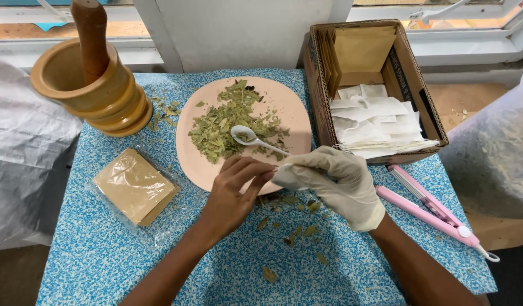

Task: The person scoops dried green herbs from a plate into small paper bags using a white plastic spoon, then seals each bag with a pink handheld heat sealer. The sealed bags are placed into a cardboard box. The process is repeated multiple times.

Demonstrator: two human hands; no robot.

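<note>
Loose dried leaves (295,218) scattered on blue speckled tablecloth (103,255) nearest. Bare left hand (230,195) pinches small white sachet (285,171), probably at its open edge. Gloved right hand (335,181) grips white spoon (253,139), bowl resting in crushed leaf pile (227,122) on pink plate (290,107). Beyond: cardboard box (411,73) of sachets right, wooden mortar (88,85) with pestle (90,31) left.

Gloved right hand (335,184) holds spoon (251,137) — over leaves (227,124).
</note>
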